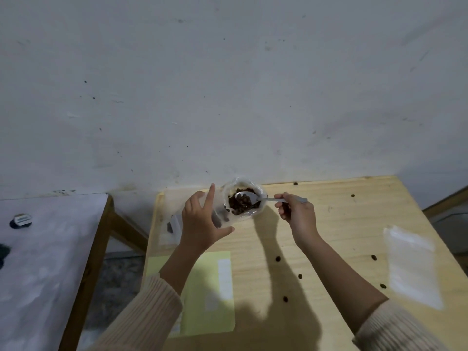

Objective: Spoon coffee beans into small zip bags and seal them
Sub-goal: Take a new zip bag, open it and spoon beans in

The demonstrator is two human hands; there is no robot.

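Head view: the task is judged to be at a scooping step, with sealing not yet begun for the bag in hand. A spoon is held by its handle in the right hand, whose fingers are curled and pinched around it. Its bowl is lowered into the coffee beans inside an open clear plastic pouch at the far edge of the wooden surface.

Just left of the pouch, a small zip bag is gripped by the left hand between thumb and curled fingers, the index finger being raised straight. A few dark beans appear to be inside it, though blur prevents certainty.

More clear plastic is seen left of that hand; whether it is a finished bag cannot be told. A pile of empty zip bags is laid well apart at the right, so much filling is judged to remain.

The beans are seen as dark, small and glossy. Several stray beans are scattered over the near and right parts of the surface. A yellow sheet is laid near the left edge.
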